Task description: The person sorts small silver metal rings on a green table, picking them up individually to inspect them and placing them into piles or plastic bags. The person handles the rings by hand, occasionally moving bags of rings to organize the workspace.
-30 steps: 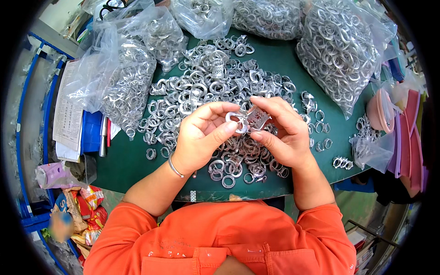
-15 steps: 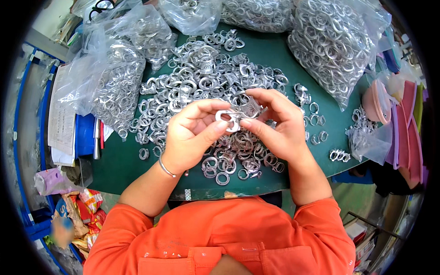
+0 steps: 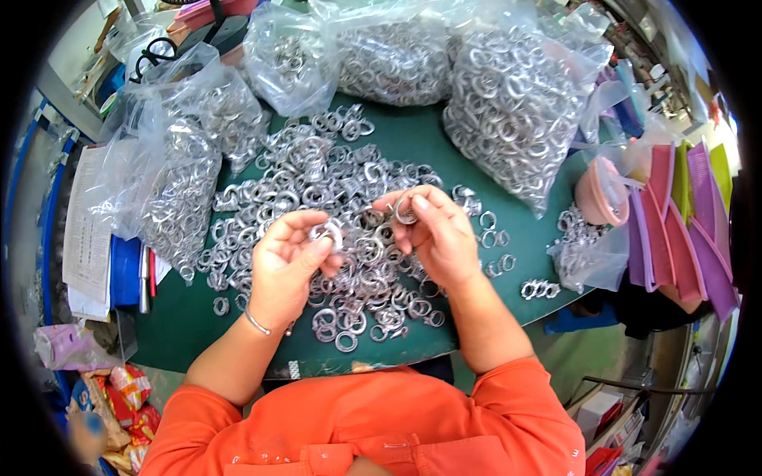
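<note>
Above a large pile of silver metal rings [image 3: 349, 186], both hands hold a ring each, apart from one another. My left hand [image 3: 287, 258] pinches a thick, smooth ring [image 3: 334, 236] between thumb and fingers. A thinner ring [image 3: 405, 211] sits in the closed fingers of my right hand [image 3: 441, 238], partly covered by them. Loose rings [image 3: 346, 339] lie on the green tabletop [image 3: 230, 337] near its front edge. To the right of the pile a small group of rings [image 3: 488, 230] lies apart, and a short row of linked-looking rings [image 3: 540, 289] rests farther right.
Clear plastic bags full of rings [image 3: 516, 103] stand along the back, with another bag [image 3: 171, 190] at the left. At right are a pink cup [image 3: 601, 193], a small bag [image 3: 583, 254] and upright coloured trays [image 3: 683, 246]. Papers [image 3: 86, 230] and scissors [image 3: 155, 55] are at left.
My hands have drawn apart, each now with its own ring; earlier they met over rings held together. The view has shifted, so the table appears lower and farther left.
</note>
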The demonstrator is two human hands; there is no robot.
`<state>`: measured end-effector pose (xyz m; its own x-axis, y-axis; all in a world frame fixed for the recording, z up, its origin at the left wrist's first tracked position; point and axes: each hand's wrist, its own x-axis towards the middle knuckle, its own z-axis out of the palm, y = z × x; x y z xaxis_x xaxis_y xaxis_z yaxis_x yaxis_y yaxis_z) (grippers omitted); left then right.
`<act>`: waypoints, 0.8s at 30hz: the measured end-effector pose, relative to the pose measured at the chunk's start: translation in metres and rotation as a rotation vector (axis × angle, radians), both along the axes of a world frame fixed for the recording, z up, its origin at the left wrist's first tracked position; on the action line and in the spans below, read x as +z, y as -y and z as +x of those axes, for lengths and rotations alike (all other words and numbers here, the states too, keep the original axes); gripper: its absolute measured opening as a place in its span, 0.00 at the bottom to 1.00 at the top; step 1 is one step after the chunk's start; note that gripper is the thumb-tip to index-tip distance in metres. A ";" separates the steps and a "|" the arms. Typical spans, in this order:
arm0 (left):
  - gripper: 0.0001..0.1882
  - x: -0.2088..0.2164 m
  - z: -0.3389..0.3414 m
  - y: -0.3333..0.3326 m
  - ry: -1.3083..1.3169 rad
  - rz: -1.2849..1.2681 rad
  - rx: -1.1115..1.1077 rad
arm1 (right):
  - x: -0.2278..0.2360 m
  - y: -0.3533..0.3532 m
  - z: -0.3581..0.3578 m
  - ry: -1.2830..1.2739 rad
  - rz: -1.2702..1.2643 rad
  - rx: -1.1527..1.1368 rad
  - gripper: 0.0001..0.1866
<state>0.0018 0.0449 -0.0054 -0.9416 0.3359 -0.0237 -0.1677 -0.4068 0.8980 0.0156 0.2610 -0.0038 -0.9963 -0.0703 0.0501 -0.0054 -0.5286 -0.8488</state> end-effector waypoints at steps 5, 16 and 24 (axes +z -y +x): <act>0.19 -0.004 -0.001 -0.003 -0.276 -0.225 0.070 | -0.010 0.004 -0.003 -0.249 0.626 -0.396 0.06; 0.20 -0.012 -0.001 -0.007 -0.261 -0.221 0.044 | 0.000 0.010 -0.006 -0.671 1.213 -0.596 0.11; 0.22 -0.016 0.004 -0.005 -0.498 -0.375 0.099 | 0.004 0.030 0.002 -0.916 1.127 -0.291 0.17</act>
<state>0.0059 0.0496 -0.0209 -0.8961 0.3005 0.3265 0.3299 -0.0410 0.9431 0.0174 0.2309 0.0005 -0.6340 -0.3061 0.7102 -0.7405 0.5048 -0.4435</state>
